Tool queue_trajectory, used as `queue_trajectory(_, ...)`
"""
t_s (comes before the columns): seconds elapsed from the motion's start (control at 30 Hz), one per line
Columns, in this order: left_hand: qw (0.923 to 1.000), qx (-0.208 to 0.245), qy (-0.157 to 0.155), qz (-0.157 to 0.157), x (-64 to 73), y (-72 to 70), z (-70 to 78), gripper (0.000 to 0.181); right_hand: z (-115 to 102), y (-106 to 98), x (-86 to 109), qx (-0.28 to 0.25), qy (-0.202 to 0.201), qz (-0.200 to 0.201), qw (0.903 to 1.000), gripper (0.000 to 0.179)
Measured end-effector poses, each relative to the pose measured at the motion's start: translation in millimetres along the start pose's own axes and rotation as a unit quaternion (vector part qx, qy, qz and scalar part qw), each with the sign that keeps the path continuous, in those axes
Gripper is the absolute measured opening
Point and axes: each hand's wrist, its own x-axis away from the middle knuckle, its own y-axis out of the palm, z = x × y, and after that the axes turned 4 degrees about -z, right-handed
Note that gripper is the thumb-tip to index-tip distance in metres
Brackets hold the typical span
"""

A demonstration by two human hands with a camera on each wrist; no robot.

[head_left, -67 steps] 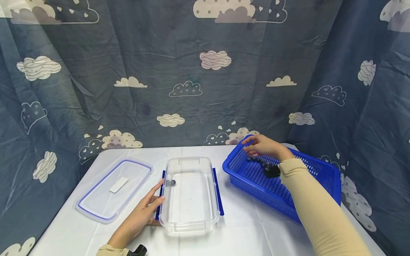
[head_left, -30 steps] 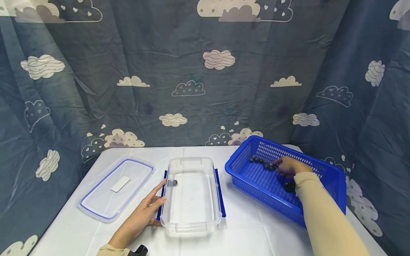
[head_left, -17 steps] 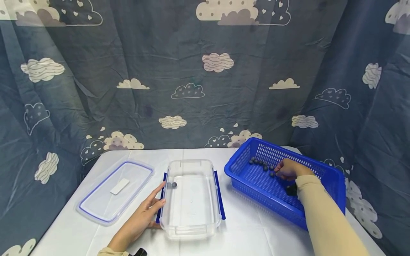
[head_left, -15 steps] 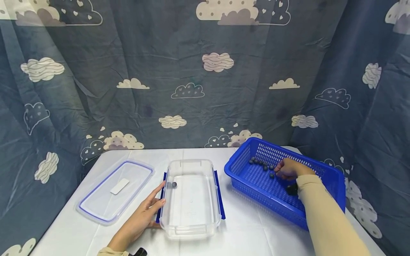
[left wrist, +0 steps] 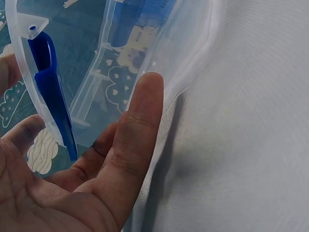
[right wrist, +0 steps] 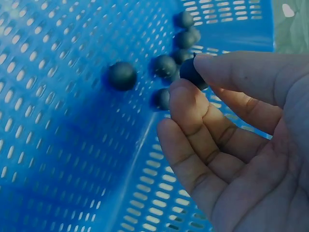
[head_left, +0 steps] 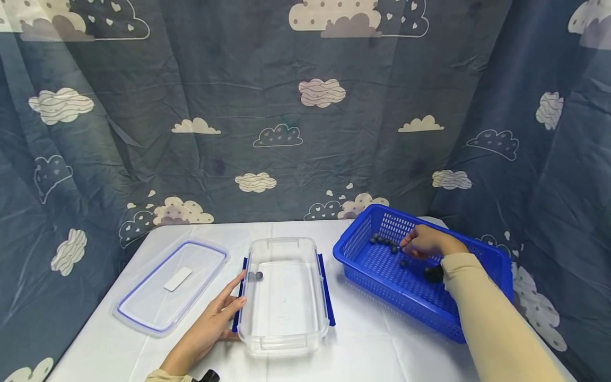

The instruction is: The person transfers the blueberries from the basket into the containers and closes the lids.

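Note:
My right hand point(head_left: 426, 241) is inside the blue plastic basket point(head_left: 396, 301), over its far part. Between thumb and fingertips it pinches a blueberry point(right wrist: 194, 76), seen in the right wrist view. Several more blueberries point(head_left: 386, 242) lie on the basket floor, one point(right wrist: 121, 76) apart from the rest. My left hand point(head_left: 210, 321) rests its extended fingers against the left side of a clear plastic container point(head_left: 284, 302), around a blue side latch point(left wrist: 53, 92). One blueberry point(head_left: 259, 276) sits near the left wall inside that container, which stands without its lid.
The clear lid point(head_left: 143, 302) with a blue seal and white label lies flat at the left of the white-covered table point(head_left: 363, 345). A dark cloud-print curtain point(head_left: 277, 95) hangs behind the table and at both sides.
My right hand has gone from above the basket's left end down to the blueberries, shifting some. It has since moved slightly up and left. The left hand and container stay in place.

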Motion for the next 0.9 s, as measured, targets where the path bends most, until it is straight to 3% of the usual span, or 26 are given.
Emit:
queue_trajectory(0.17,1.0000,-0.001,0.001,0.002,0.2,-0.1,0.0,0.068,-6,-2,-1.4,-0.019,-0.017,-0.009,0.9996,0.018)
queue_trajectory(0.9,1.0000,0.001,0.004,-0.004,-0.4,-0.2,-0.4,0.068,-49,1,2.2,-0.001,-0.061,-0.001,0.9982,0.029)
